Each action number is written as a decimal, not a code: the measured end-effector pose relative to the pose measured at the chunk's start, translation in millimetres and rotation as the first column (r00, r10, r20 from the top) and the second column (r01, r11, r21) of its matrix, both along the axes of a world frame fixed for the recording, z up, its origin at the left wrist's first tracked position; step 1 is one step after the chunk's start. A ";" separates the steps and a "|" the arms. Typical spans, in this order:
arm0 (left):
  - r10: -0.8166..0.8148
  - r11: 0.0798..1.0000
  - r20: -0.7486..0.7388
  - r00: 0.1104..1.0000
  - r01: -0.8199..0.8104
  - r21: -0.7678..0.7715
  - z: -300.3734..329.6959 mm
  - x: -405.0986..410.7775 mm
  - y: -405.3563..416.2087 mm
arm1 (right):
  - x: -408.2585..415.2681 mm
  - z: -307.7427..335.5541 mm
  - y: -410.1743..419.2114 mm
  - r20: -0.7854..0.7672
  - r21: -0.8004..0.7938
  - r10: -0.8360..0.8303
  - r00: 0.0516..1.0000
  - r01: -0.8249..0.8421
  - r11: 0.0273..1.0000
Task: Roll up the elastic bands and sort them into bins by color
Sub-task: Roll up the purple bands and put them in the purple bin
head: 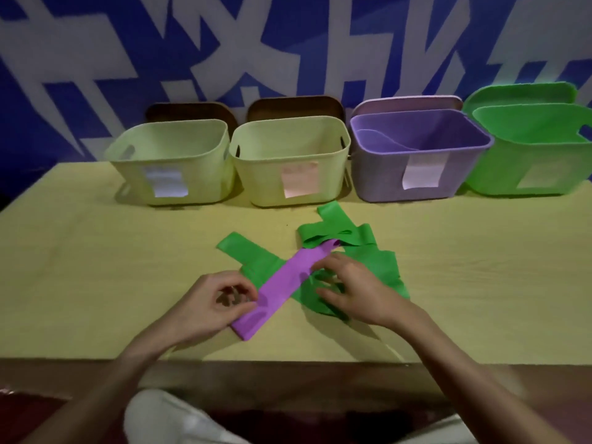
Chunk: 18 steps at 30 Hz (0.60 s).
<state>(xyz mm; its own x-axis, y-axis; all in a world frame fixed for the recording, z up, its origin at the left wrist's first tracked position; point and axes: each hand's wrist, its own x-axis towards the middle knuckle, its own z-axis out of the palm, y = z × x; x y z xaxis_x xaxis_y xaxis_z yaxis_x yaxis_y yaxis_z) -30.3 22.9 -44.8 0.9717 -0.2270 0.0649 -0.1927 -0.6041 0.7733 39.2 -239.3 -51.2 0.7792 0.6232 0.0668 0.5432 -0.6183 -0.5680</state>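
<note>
Left hand point(221, 301) curled, pinching flat purple elastic band point(282, 283) near end; right hand point(355, 288) fingers spread, pressing crumpled green elastic bands point(381, 267) beneath it

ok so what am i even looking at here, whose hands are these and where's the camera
There is no machine here. A person wears a camera on the head, looking down at their own two bare hands over a yellowish table. The left hand pinches the near end of a purple band, which lies flat and not yet rolled. The right hand rests with spread fingers on a loose heap of green bands beneath it. Along the far edge stand four bins: two pale yellow bins, a purple bin and a green bin. Each carries a paper label, too blurred to read.
</note>
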 end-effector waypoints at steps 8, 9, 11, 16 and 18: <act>-0.165 0.960 0.069 0.984 0.144 0.241 -17.8 -31.1 36.5 | -17.0 -13.3 43.7 0.113 0.090 -0.050 0.992 0.039 0.995; -0.162 0.962 0.073 0.984 0.141 0.234 -21.0 -30.8 37.7 | -17.1 -13.1 46.2 0.115 0.101 -0.053 0.992 0.042 0.994; -0.150 0.969 0.091 0.985 0.128 0.212 -26.5 -30.6 37.3 | -17.7 -14.1 49.5 0.122 0.103 -0.048 0.991 0.035 0.994; -0.129 0.982 0.131 0.983 0.108 0.157 -30.0 -24.0 35.7 | -17.7 -19.4 42.0 0.102 0.032 -0.059 0.993 0.056 0.998; -0.083 0.991 0.134 0.988 0.068 0.117 -24.4 -18.2 32.1 | -14.4 -19.9 34.7 0.085 0.003 -0.074 0.994 0.074 0.997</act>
<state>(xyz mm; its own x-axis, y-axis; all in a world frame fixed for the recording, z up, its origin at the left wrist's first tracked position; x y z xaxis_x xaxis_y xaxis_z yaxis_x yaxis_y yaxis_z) -48.5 55.0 -69.2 0.9351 -0.3126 0.1671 -0.3410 -0.6647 0.6647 24.8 -204.7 -71.1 0.8147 0.5641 0.1346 0.5421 -0.6584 -0.5222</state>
